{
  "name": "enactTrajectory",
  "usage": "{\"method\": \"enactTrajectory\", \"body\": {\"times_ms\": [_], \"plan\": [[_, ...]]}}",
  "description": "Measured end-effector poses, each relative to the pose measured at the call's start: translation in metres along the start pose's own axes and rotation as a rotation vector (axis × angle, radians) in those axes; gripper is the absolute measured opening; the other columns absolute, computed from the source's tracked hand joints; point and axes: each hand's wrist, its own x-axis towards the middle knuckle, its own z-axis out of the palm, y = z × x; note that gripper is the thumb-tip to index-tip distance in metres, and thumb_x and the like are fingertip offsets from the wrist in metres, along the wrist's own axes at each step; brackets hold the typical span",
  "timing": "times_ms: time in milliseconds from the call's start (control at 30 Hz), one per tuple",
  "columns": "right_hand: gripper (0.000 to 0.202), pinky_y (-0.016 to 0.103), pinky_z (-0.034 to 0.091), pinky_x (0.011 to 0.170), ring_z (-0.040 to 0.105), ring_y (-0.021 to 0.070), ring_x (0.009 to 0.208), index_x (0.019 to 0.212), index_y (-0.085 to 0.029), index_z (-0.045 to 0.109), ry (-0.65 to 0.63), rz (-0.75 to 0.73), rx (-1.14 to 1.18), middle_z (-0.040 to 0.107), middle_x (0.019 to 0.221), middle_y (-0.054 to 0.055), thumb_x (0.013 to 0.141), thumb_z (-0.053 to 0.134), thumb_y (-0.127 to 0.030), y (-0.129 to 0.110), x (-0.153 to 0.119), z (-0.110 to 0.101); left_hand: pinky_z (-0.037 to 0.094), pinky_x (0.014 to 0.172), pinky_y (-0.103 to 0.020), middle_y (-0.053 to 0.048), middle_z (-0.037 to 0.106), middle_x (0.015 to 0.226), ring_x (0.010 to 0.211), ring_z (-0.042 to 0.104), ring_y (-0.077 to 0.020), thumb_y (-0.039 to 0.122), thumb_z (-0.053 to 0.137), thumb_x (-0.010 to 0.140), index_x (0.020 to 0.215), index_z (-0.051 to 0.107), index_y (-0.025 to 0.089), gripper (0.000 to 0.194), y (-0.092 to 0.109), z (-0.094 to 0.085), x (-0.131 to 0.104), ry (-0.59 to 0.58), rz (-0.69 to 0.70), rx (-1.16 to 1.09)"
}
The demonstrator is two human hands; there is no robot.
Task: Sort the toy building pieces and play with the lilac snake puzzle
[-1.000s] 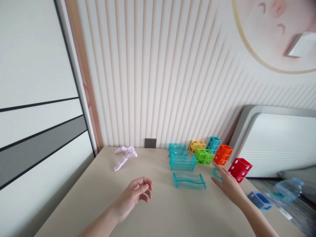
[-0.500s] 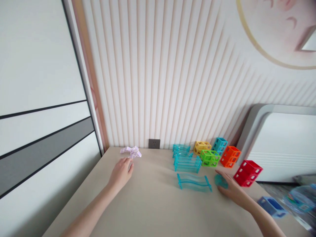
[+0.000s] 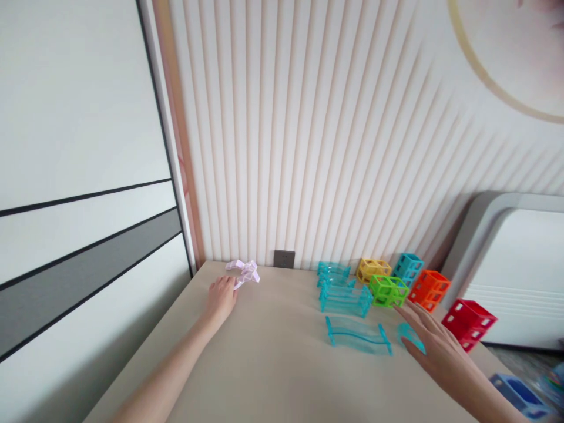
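Observation:
At the table's back left, my left hand (image 3: 221, 298) has its fingers curled at the near end of a pale purple piece (image 3: 241, 282). More pale purple pieces (image 3: 240, 264) lie just beyond it, against the wall side. On the right, my right hand (image 3: 434, 341) is stretched out with its thumb apart and holds nothing. A clear teal round piece (image 3: 409, 333) lies on the table beside its thumb and fingers. Left of it lies a clear teal curved track-like piece (image 3: 359, 336). Just past the fingertips stands a green open-frame block (image 3: 388, 291).
Several clear teal pieces (image 3: 344, 298) stand near the wall. Yellow (image 3: 372, 269), light blue (image 3: 408, 268), orange (image 3: 430, 289) and red (image 3: 468, 322) open-frame blocks stand at the right, with a dark blue block (image 3: 520, 395) at the right edge. A wall socket (image 3: 284, 258) sits behind the table (image 3: 282, 364).
My right hand has come off the teal round piece, its fingers now straighter. My left hand has shifted against the near pale purple piece. The view has turned slightly left.

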Motion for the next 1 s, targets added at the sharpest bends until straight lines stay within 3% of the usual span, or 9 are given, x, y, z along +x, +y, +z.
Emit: {"method": "enactTrajectory", "body": {"times_ms": [100, 200, 300, 400, 533, 667, 833, 900, 1000], "plan": [[0.047, 0.054, 0.053, 0.102, 0.059, 0.0375, 0.129, 0.138, -0.024, 0.059, 0.032, -0.106, 0.006, 0.056, 0.146, 0.017, 0.095, 0.051, -0.041, -0.062, 0.024, -0.033, 0.047, 0.084, -0.04, -0.011, 0.07, 0.098, 0.102, 0.063, -0.031, 0.014, 0.056, 0.092, 0.096, 0.064, 0.016, 0.01, 0.002, -0.008, -0.001, 0.036, 0.017, -0.025], [0.043, 0.048, 0.054, 0.102, 0.061, 0.0328, 0.128, 0.14, -0.028, 0.058, -0.035, -0.178, 0.142, 0.057, 0.146, 0.013, 0.098, 0.051, -0.038, -0.134, 0.051, -0.062, 0.047, 0.086, -0.038, -0.009, 0.069, 0.101, 0.103, 0.063, -0.0288, 0.02, 0.055, 0.095, 0.098, 0.062, 0.018, 0.008, 0.011, -0.028, -0.005, 0.095, 0.056, -0.058], [0.04, 0.044, 0.053, 0.103, 0.063, 0.0287, 0.124, 0.137, -0.026, 0.059, -0.109, -0.155, 0.329, 0.064, 0.139, 0.011, 0.099, 0.05, -0.034, -0.195, 0.083, -0.079, 0.046, 0.088, -0.039, -0.008, 0.068, 0.102, 0.103, 0.062, -0.0284, 0.024, 0.057, 0.096, 0.101, 0.06, 0.019, 0.008, 0.028, -0.055, -0.009, 0.185, 0.098, -0.091], [0.045, 0.045, 0.052, 0.101, 0.064, 0.0299, 0.122, 0.142, -0.024, 0.054, -0.104, -0.064, 0.501, 0.066, 0.135, 0.013, 0.099, 0.05, -0.039, -0.233, 0.116, -0.084, 0.046, 0.083, -0.039, -0.006, 0.068, 0.094, 0.094, 0.062, -0.028, 0.017, 0.062, 0.091, 0.096, 0.061, 0.019, 0.006, 0.051, -0.085, -0.012, 0.374, 0.189, -0.154], [0.059, 0.041, 0.056, 0.082, 0.073, 0.0265, 0.092, 0.15, -0.022, 0.043, -0.114, 0.13, 0.764, 0.073, 0.114, 0.012, 0.099, 0.048, -0.051, -0.254, 0.154, -0.075, 0.045, 0.079, -0.039, -0.006, 0.068, 0.091, 0.091, 0.061, -0.0278, 0.01, 0.063, 0.088, 0.095, 0.062, 0.019, 0.012, 0.083, -0.116, -0.011, 0.487, 0.253, -0.174], [0.066, 0.029, 0.052, 0.061, 0.065, 0.0178, 0.064, 0.144, -0.016, 0.049, -0.01, 0.299, 1.12, 0.069, 0.084, 0.005, 0.096, 0.046, -0.062, -0.263, 0.172, -0.065, 0.045, 0.078, -0.04, -0.006, 0.069, 0.092, 0.092, 0.061, -0.0283, 0.012, 0.068, 0.087, 0.095, 0.062, 0.019, 0.013, 0.104, -0.138, -0.005, 0.534, 0.271, -0.197], [0.052, 0.022, 0.036, 0.046, 0.044, 0.0115, 0.047, 0.104, -0.015, 0.067, 0.034, 0.316, 1.368, 0.048, 0.052, -0.006, 0.095, 0.048, -0.063, -0.263, 0.171, -0.069, 0.049, 0.081, -0.038, -0.006, 0.069, 0.098, 0.093, 0.064, -0.0258, 0.02, 0.072, 0.088, 0.102, 0.062, 0.02, 0.017, 0.113, -0.154, -0.001, 0.465, 0.391, -0.332], [0.049, 0.022, 0.032, 0.046, 0.04, 0.0099, 0.046, 0.085, -0.017, 0.064, 0.022, 0.307, 1.365, 0.045, 0.05, -0.006, 0.096, 0.047, -0.061, -0.259, 0.167, -0.073, 0.05, 0.081, -0.038, -0.005, 0.069, 0.098, 0.092, 0.065, -0.0247, 0.018, 0.072, 0.088, 0.104, 0.062, 0.02, 0.019, 0.114, -0.158, -0.002, 0.44, 0.444, -0.36], [0.046, 0.022, 0.029, 0.047, 0.037, 0.0094, 0.048, 0.079, -0.018, 0.059, -0.026, 0.289, 1.335, 0.043, 0.051, -0.006, 0.096, 0.048, -0.059, -0.25, 0.162, -0.078, 0.051, 0.084, -0.038, -0.005, 0.07, 0.101, 0.092, 0.067, -0.0241, 0.016, 0.07, 0.089, 0.108, 0.063, 0.021, 0.021, 0.112, -0.159, -0.004, 0.437, 0.506, -0.379]]}}
